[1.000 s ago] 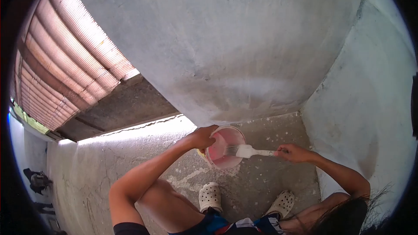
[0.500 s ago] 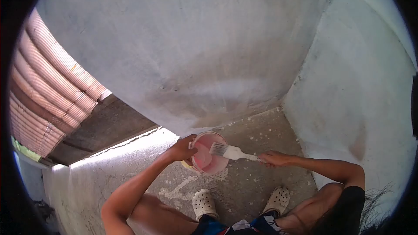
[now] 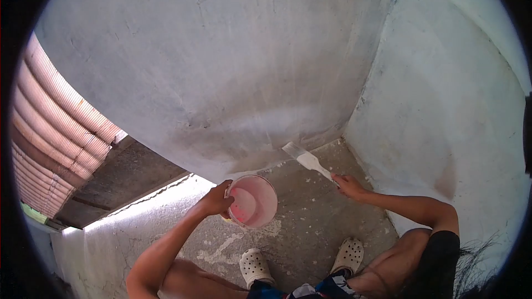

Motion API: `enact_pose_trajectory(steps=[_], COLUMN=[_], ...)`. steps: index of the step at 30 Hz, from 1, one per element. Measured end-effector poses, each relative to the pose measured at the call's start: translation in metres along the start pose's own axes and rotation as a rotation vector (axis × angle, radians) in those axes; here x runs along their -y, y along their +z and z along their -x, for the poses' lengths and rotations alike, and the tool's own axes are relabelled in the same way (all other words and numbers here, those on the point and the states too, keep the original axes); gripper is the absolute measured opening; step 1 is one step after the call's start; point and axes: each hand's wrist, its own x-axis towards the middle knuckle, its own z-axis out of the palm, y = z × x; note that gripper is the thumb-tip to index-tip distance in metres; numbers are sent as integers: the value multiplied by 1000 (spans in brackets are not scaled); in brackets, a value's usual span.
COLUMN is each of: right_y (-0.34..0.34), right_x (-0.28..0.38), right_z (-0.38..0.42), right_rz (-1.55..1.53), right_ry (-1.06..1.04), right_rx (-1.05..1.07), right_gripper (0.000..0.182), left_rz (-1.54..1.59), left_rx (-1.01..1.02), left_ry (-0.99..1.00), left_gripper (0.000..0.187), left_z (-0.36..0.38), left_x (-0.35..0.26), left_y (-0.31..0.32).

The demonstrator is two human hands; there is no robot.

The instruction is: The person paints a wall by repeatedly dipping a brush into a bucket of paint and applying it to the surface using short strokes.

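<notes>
My left hand (image 3: 215, 199) grips the rim of a pinkish-white bucket (image 3: 267, 198), thumb over the edge. Inside it shows pale paint (image 3: 244, 204) with brighter pink streaks at the side. My right hand (image 3: 349, 186) is closed round the handle end of a white paintbrush (image 3: 311, 161). The brush points up and left, its bristles overlapping the bottom of the wall (image 3: 244, 77) in this view. Bucket and brush are apart, with the brush above and to the right.
A second wall (image 3: 421, 94) meets the first in a corner at the right. Paint spots mark the concrete floor (image 3: 299, 205). Corrugated sheeting (image 3: 61, 138) and a dark board (image 3: 122, 180) stand at the left. My feet, in cream clogs (image 3: 255, 266), are below the bucket.
The paintbrush has come out of the bucket and moved up and right to the wall's base. The bucket sits slightly lower and further left in view, as the camera view has shifted.
</notes>
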Motion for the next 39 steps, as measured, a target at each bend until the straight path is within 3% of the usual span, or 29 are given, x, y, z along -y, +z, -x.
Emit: enact_pose_trajectory(steps=[6,25,27,39], right_y=[-8,-12,-10,1], right_x=[-8,14,17,40], right_z=[0,-1,-1,30], right_rz=[142,161,133,31], right_ry=[57,35,-58,-156], right_rx=[-37,-73,-135,-229], right_gripper=[56,53,52,55], left_rz=[6,-67,-50,-43], left_rx=[6,47,25,5], left_ry=[34,26,37,69], left_gripper=[60,58,58,58], left_z=[4,4,5,11], left_x=[-3,-3,-2,-8], left_y=[3,3,5,6])
